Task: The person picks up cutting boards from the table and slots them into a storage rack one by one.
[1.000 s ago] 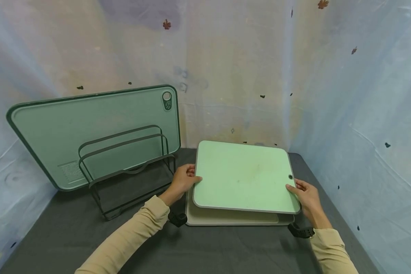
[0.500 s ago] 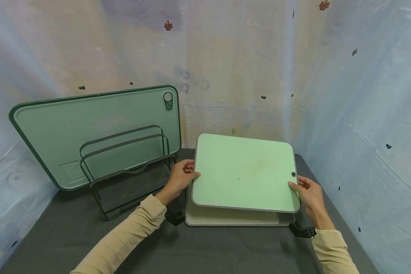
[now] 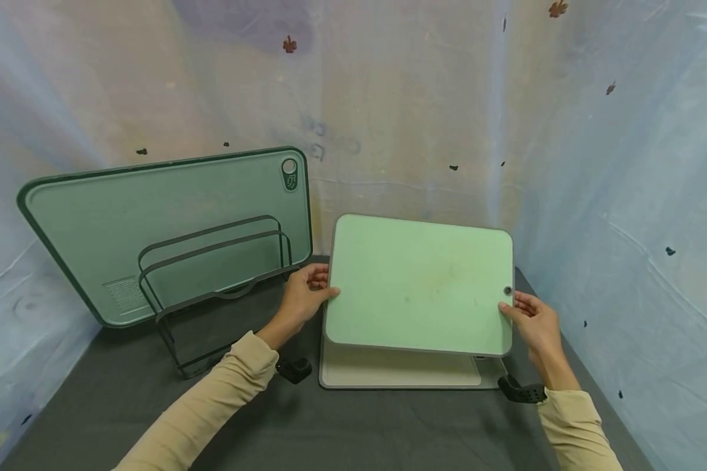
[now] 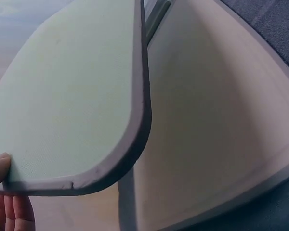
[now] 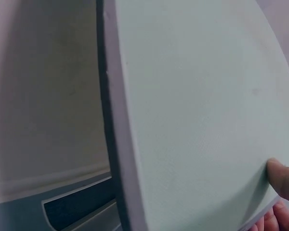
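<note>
A light green cutting board (image 3: 418, 288) with a grey rim and a small hole at its right side is held up, tilted, by both hands. My left hand (image 3: 299, 294) pinches its left edge, thumb on the front face and fingers behind. At the right edge, just below the hole, my right hand (image 3: 536, 324) pinches it the same way. Beneath it a beige cutting board (image 3: 400, 369) with a grey border lies flat, its back part hidden by the raised board. Both wrist views show a gap between the two boards.
To the left stands a black wire rack (image 3: 212, 294) with a large dark-rimmed green cutting board (image 3: 171, 196) upright in it. The table has a dark grey cloth (image 3: 389, 432). A pale sheet (image 3: 400, 98) hangs close behind and at the sides.
Both hands have raised the light green board and tilted it more upright, with a slight shift left at its left edge. More of the beige board shows below. The rack has stayed put.
</note>
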